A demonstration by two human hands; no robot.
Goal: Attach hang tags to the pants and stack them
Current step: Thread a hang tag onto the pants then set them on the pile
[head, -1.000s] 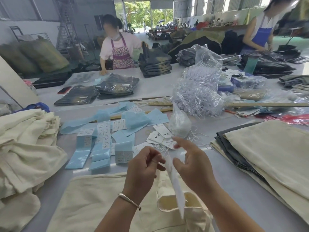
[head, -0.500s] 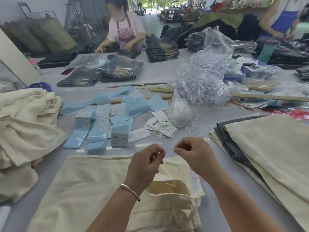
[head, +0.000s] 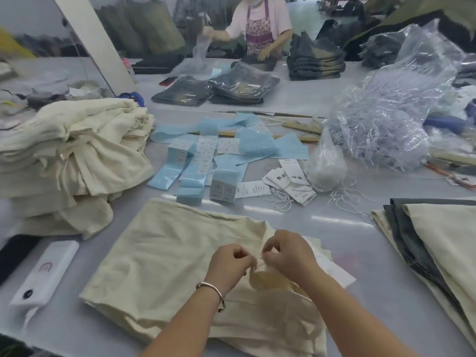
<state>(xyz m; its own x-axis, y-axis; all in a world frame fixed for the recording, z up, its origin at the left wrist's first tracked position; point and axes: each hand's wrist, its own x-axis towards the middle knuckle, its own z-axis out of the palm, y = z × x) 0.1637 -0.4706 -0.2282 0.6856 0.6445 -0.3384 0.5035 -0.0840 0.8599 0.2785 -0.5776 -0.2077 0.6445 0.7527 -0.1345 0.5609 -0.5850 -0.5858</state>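
Folded cream pants lie on the grey table in front of me. My left hand and my right hand meet at the waistband, each with fingers curled and pinching what looks like the thin tag string; the string itself is too fine to make out. A white hang tag lies on the waistband beside my right hand. Loose hang tags with white strings sit further back.
A heap of cream pants is at the left, a folded stack at the right. Blue label strips, a small bag of strings, a large plastic bag and a white device surround the work spot. A person works across the table.
My hands have come down and together onto the waistband. The tag that hung between them a second ago now lies on the pants. My view has tilted downward.
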